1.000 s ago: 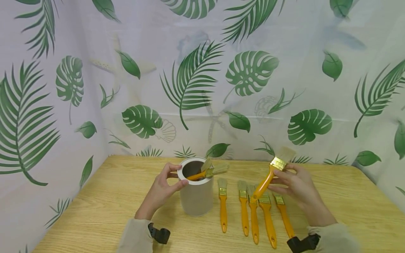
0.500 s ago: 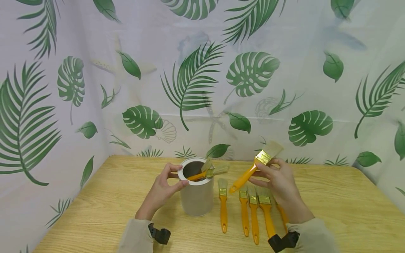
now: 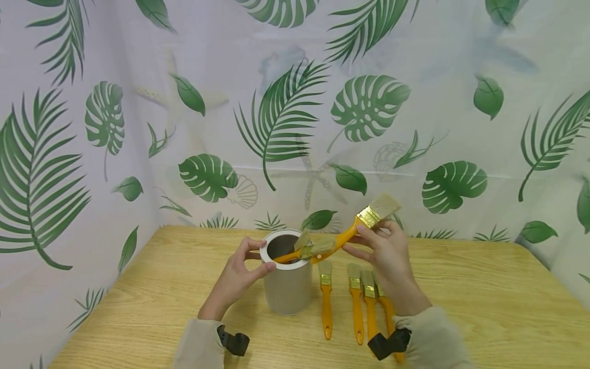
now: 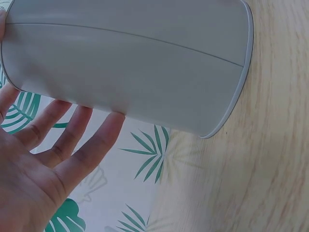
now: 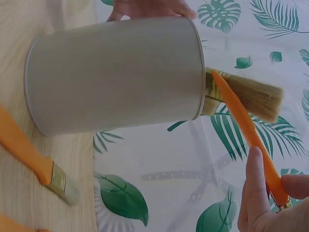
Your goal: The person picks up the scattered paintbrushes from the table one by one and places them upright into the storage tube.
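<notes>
My left hand (image 3: 241,274) holds a pale grey paint can (image 3: 288,292) upright on the table, thumb at the near rim and fingers on the left side. In the left wrist view several fingertips touch the can wall (image 4: 125,63). Two paintbrushes (image 3: 318,247) lean in the can, bristles sticking out over the right rim. My right hand (image 3: 389,261) pinches another paintbrush (image 3: 369,217) near its metal band. Its bristles point up and right, and its orange handle slants down to the can's right rim. In the right wrist view that handle (image 5: 244,121) crosses in front of the bristles of a brush in the can.
Right of the can, a paintbrush (image 3: 326,307) lies on the wooden table (image 3: 161,292). Farther right are several more brushes (image 3: 357,318), partly under my right wrist and its black camera (image 3: 389,344). A leaf-patterned curtain (image 3: 295,128) hangs behind the table.
My right hand has moved left with the paintbrush, from above the brushes on the table to the can's right rim. The left hand and the can have stayed in place.
</notes>
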The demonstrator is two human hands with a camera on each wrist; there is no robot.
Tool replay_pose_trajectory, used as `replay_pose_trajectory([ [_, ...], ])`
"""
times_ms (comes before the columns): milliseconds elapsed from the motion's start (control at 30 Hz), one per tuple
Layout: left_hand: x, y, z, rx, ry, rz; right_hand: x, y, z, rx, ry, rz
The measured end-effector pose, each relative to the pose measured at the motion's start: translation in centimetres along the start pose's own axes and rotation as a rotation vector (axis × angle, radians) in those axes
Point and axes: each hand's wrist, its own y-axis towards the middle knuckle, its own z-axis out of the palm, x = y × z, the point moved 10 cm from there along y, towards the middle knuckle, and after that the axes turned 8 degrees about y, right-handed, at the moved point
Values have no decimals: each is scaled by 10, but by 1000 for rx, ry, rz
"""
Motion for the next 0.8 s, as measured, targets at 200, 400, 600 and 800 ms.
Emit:
replay_pose_trajectory([
  [200, -1, 0, 0, -4, -1, -2, 1, 0, 13, -25, -1, -43],
  [400, 0, -1, 0, -5, -1, 4, -4, -2, 28, -22, -11, -90],
  [600, 2, -1, 1, 0, 3, -4, -9, -7, 41, 8, -78, -171],
  [800, 3, -3, 0, -1, 8, -16, -9, -14, 55, 62, -269, -300],
])
